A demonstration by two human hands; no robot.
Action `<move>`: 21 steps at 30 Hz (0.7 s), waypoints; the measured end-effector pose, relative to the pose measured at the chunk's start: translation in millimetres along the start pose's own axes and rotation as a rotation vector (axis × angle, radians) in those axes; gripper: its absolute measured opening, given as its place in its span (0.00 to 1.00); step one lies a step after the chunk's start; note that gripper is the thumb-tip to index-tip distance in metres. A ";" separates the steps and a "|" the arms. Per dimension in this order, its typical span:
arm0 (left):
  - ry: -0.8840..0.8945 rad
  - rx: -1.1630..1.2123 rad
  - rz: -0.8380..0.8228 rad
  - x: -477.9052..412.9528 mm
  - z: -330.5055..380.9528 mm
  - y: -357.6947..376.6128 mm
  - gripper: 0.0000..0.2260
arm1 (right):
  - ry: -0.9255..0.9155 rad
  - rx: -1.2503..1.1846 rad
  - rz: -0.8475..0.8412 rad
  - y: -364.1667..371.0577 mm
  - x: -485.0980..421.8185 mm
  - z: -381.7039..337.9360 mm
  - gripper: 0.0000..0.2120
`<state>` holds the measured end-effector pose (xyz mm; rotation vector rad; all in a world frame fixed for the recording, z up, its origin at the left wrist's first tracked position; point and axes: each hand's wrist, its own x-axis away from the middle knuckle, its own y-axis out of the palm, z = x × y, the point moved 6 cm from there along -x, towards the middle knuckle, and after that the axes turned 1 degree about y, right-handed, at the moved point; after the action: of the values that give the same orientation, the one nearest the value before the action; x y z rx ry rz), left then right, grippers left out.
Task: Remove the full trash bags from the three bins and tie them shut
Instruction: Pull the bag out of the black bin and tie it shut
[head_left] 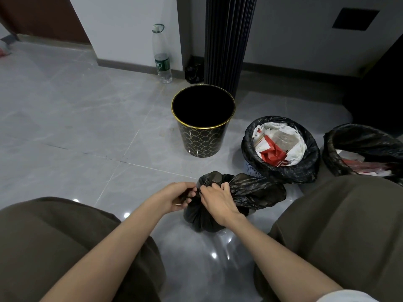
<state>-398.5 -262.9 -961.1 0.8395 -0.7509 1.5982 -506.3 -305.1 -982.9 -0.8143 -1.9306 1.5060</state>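
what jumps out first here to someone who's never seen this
Both hands, left hand and right hand, pinch the neck of a black bag on the floor between the knees. Behind it stands an unlined black-and-gold bin; to the right, two lined bins, the middle bin and the right bin, still hold trash.

The floor (65,118) under me is glossy grey marble-look tile with thin pale grout lines. On it, between my knees, sits a black trash bag (202,219). Beyond it stands a black bin with a gold rim (202,125) and no liner. To its right stand two bins lined with black bags, one (281,149) full of red and white packaging, the other (366,151) at the frame edge. Near the wall stand a clear plastic bottle (162,55) and a small black bag (193,71).
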 end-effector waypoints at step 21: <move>0.517 -1.265 0.500 -0.5 22.3 -28.4 0.11 | 0.053 -0.035 0.034 -2.6 1.9 7.3 0.10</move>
<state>-367.6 -276.8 -948.5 -0.6885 -1.3743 1.2677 -513.3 -308.8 -981.9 -0.8985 -1.9181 1.4592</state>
